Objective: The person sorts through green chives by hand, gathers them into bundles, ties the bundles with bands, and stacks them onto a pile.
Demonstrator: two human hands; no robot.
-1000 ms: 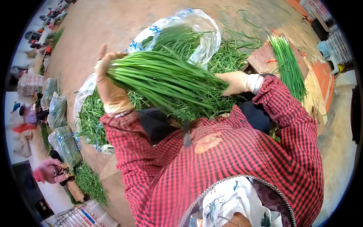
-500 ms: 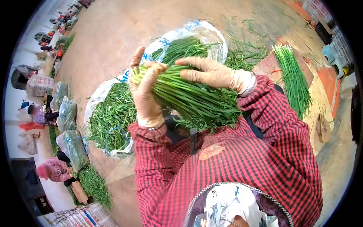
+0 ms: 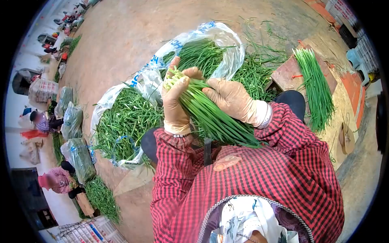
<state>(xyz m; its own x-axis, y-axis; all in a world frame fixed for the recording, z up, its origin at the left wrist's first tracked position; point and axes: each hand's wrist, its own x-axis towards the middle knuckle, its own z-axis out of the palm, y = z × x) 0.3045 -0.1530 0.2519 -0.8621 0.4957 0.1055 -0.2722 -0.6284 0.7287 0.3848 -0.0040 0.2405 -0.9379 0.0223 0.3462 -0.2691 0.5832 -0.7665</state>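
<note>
A bunch of chives (image 3: 221,121) lies across both gloved hands, pale stem ends at upper left and green leaves toward my lap. My left hand (image 3: 177,107) wraps around the stem ends, its thumb over the front. My right hand (image 3: 237,99) is closed around the bunch a little further down, fingers partly hidden. Just beyond my hands stands a plastic bag (image 3: 233,50) with long chives inside. To the left, another plastic bag (image 3: 98,111) holds loose green leaves. A separate, neatly aligned chive bundle (image 3: 316,89) rests on a board at right.
Loose chives (image 3: 255,79) are scattered on the floor beyond my right hand. A sandal (image 3: 346,137) lies at far right, near crates (image 3: 366,50). Along the left, a person in a pink cap (image 3: 58,180) sits beside filled bags (image 3: 79,160) and a pile of greens (image 3: 101,198).
My right hand has gone from spread fingers to a closed grip on the bunch. The left hand has shifted right, and the leaves are gathered more tightly, pointing down toward my lap.
</note>
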